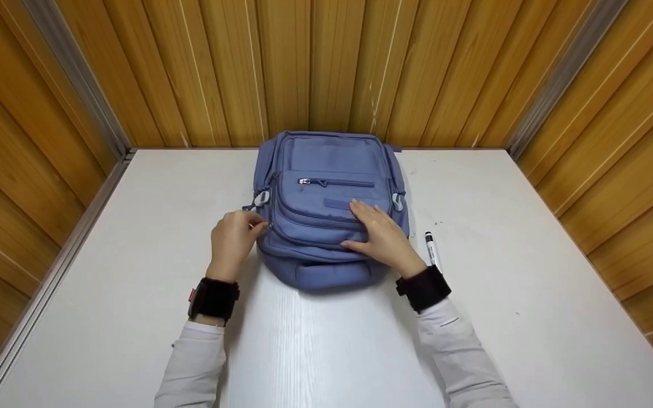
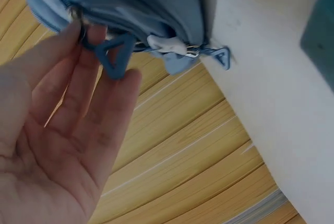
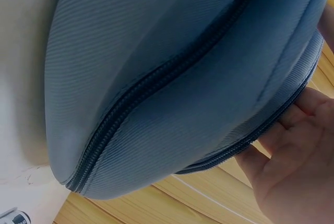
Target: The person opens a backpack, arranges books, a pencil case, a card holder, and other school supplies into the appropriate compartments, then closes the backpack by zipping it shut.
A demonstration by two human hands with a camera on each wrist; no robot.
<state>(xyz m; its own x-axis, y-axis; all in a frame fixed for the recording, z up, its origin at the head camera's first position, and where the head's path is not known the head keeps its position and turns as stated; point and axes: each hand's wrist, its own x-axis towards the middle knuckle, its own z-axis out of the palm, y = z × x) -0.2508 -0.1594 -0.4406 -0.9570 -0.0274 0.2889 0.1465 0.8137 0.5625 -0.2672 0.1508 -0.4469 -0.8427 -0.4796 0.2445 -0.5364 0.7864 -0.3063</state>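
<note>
A blue backpack lies on the white table with its front facing up. My left hand is at its left side, where thumb and fingertips pinch a zipper pull with a blue triangular loop. Farther along that side, a second triangular pull hangs near a pale clip. My right hand rests on the lower right of the front, fingers spread over the fabric. Beneath it run the curved zippers of the pockets. A short front-pocket zipper has its metal slider at the left end.
A black-capped white marker lies on the table right of the backpack, close to my right wrist. Wood-panelled walls stand behind and on both sides. A teal object shows at the left wrist view's right edge.
</note>
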